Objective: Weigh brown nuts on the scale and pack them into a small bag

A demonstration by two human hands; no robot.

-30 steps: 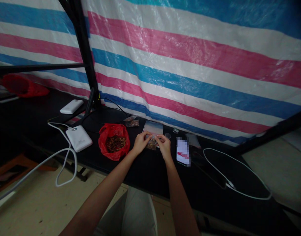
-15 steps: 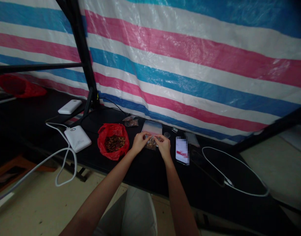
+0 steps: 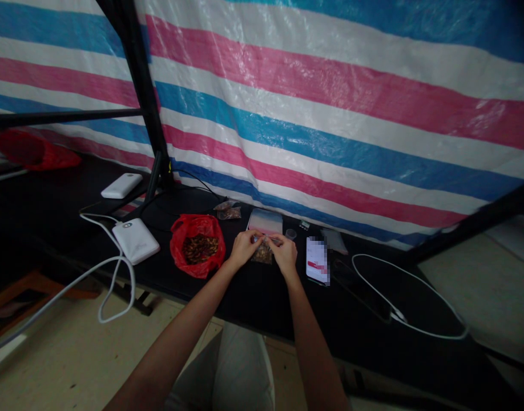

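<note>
Between my hands hangs a small clear plastic bag point(image 3: 262, 254) with brown bits in its lower part. My left hand point(image 3: 244, 246) pinches its top edge from the left. From the right, my right hand point(image 3: 285, 250) pinches the same edge, fingertips close to the left ones. Just behind them lies a flat pale scale-like device point(image 3: 265, 219), partly hidden by my fingers. A red plastic bag point(image 3: 176, 251), open at the top and holding many small brown pieces, stands left of my left hand.
Two filled small bags point(image 3: 228, 212) lie at the back. A lit phone point(image 3: 317, 260) and a small round clear cup point(image 3: 291, 234) are on the right, with a looped white cable point(image 3: 416, 331) beyond. A white power bank point(image 3: 136, 241) with a cable lies left, near a black metal post point(image 3: 148, 108).
Both hands stay almost in place, still pinching the small bag's top. The bag hangs slightly lower and flatter below the fingers.
</note>
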